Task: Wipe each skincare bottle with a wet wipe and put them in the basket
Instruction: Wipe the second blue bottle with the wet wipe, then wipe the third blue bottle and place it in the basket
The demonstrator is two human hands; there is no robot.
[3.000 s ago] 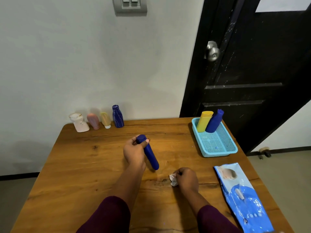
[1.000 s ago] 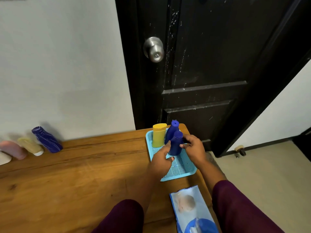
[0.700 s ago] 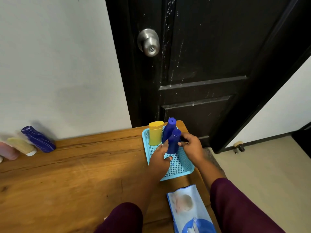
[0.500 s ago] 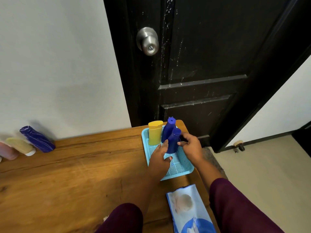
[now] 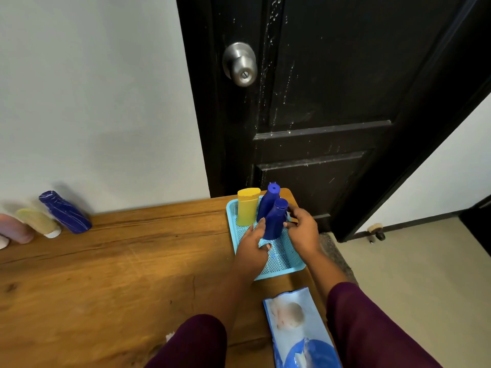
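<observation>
- Since three seconds ago, the dark blue bottle (image 5: 275,221) has moved. It was being held out over the middle of the surface (image 5: 106,274), and now it is standing inside the basket (image 5: 281,269), near its middle.
- Both hands are now reaching into the basket too.
- The left hand (image 5: 252,251) is holding the bottle low down. One finger is lying up the bottle's side and the thumb is curling by its foot, so this grip is closed on the bottle.
- The right hand (image 5: 303,229) is pinching the bottle higher up, near its shoulder. This grip is closed on it too.
- A yellow bottle (image 5: 247,207) and a second blue bottle (image 5: 268,200) are leaning at the back of the basket, just behind the held one.
- To do this step well, I think the bottle's foot should be sitting flat on the basket floor before the hands are letting go.
- Letting go slowly, one hand at a time, should be keeping it from tipping or knocking the two behind it.
- The wipe pack (image 5: 300,328) is lying just in front of the basket.
- Far to the left of the basket, a striped blue bottle (image 5: 65,212), a pale yellow one (image 5: 37,221) and a pink one (image 5: 14,229) are waiting by the wall, not yet in the basket.
</observation>
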